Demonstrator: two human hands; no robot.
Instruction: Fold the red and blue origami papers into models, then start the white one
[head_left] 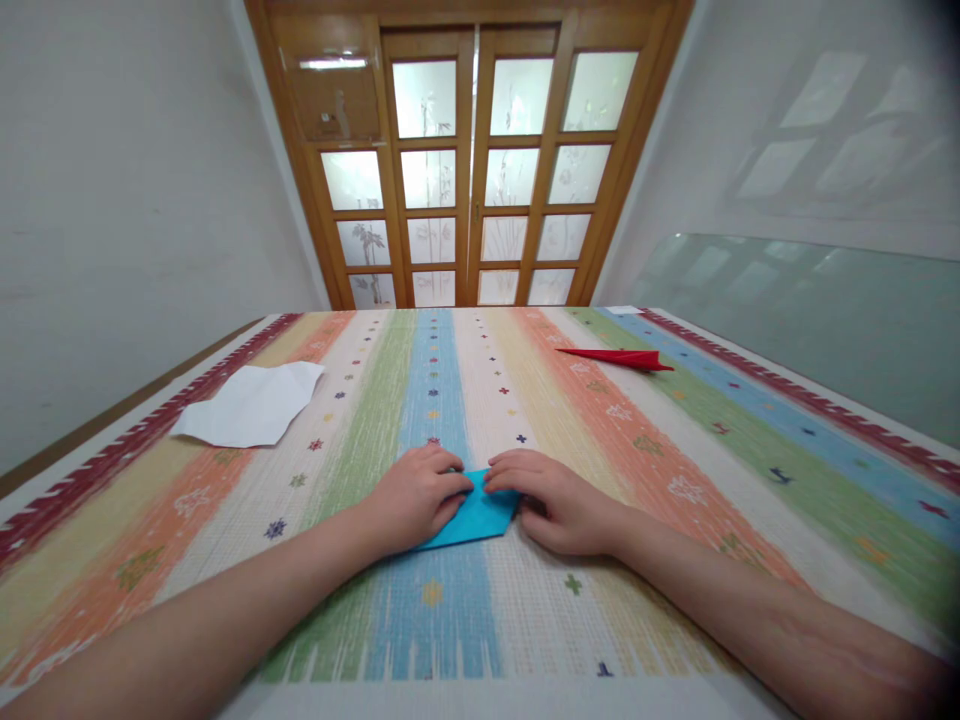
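A piece of folded blue paper (480, 515) lies on the striped tablecloth in front of me, with straight creased edges. My left hand (421, 495) is curled over its left part, thumb pressed on the top surface. At the right end, my right hand (553, 500) has its fingertips on the paper's upper edge and its thumb by the right corner, pinching it. The left end of the paper is partly hidden under my left hand.
To the left lies a creased white paper sheet (251, 405). A red folded paper plane (619, 358) rests at the back right. Colourful stripes cover the tablecloth (435, 640). Beyond the table stand wooden doors with glass panes (472, 160), between grey walls.
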